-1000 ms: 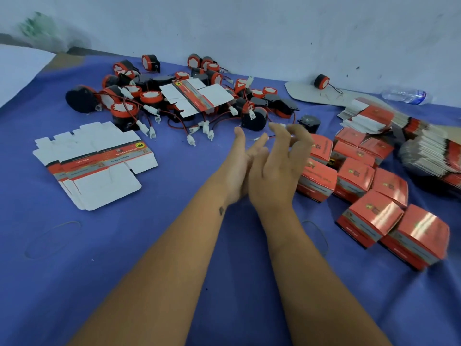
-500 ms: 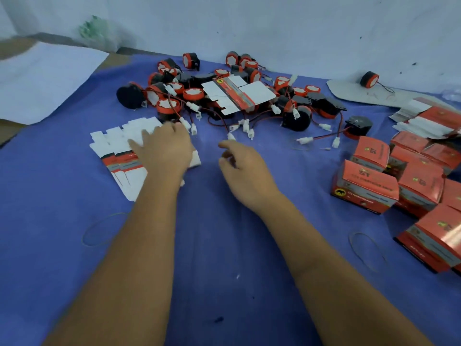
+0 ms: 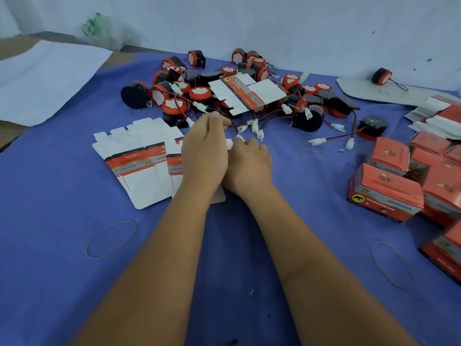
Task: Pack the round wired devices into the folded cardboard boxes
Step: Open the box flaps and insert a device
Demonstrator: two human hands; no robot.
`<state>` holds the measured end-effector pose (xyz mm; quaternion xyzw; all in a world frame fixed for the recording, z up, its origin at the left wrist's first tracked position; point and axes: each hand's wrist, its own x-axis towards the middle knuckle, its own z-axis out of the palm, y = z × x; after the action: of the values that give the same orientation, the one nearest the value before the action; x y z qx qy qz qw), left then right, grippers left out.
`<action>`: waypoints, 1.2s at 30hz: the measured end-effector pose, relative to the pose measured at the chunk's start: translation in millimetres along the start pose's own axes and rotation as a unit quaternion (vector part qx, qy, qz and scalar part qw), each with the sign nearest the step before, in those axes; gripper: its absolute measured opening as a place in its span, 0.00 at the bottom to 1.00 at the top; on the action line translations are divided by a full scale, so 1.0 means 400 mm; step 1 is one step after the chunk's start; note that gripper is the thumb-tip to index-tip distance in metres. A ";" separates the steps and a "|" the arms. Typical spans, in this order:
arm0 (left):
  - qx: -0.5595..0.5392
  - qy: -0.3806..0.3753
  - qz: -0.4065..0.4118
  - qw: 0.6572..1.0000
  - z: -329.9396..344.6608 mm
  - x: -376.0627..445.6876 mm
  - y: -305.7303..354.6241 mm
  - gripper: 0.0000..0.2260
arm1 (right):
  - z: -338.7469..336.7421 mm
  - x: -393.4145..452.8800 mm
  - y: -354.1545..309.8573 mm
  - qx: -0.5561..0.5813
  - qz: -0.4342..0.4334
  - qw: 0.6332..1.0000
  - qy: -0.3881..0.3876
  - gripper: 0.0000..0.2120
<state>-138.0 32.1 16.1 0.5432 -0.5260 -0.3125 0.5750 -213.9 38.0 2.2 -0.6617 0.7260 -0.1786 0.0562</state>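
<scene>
A heap of round red-and-black wired devices (image 3: 174,106) with white plugs lies at the back of the blue table. Flat unfolded box blanks (image 3: 139,168) lie fanned out in front of it on the left, and one more blank (image 3: 247,93) rests on top of the heap. Folded red boxes (image 3: 386,193) stand in a cluster at the right. My left hand (image 3: 204,153) and my right hand (image 3: 249,166) are pressed together over the right edge of the blanks, fingers curled. Together they grip one flat blank (image 3: 219,197), mostly hidden under them.
Rubber bands lie on the blue cloth at front left (image 3: 111,239) and front right (image 3: 391,265). A white sheet (image 3: 50,76) covers the far left corner. A lone device (image 3: 381,76) sits on a grey card at the back right, near a stack of flat blanks (image 3: 436,118).
My left hand slid right off the stack of blanks and my right hand moved left to meet it; both now grip one blank. The view shifted left.
</scene>
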 end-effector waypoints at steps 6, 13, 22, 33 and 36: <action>0.195 -0.028 -0.011 0.980 -0.035 0.016 -0.024 0.10 | -0.040 -0.011 0.081 0.241 0.061 0.969 0.009 0.33; 0.320 -0.064 0.039 0.945 -0.012 -0.002 -0.023 0.21 | -0.066 -0.060 0.167 0.412 0.049 0.909 0.043 0.15; 0.498 -0.080 0.091 0.859 0.003 -0.018 -0.044 0.16 | -0.055 -0.083 0.138 0.143 0.000 0.989 0.033 0.26; 0.166 0.074 0.310 0.933 0.003 -0.022 0.018 0.08 | -0.098 -0.087 0.132 0.428 -0.017 0.891 0.150 0.12; 0.178 0.086 0.301 0.933 0.011 -0.028 0.021 0.14 | -0.120 -0.087 0.145 0.492 -0.002 0.849 0.194 0.10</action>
<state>-146.9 43.1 20.3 0.4773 -0.6604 0.0222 0.5792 -279.5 84.5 22.2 -0.5006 0.5378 -0.6374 0.2321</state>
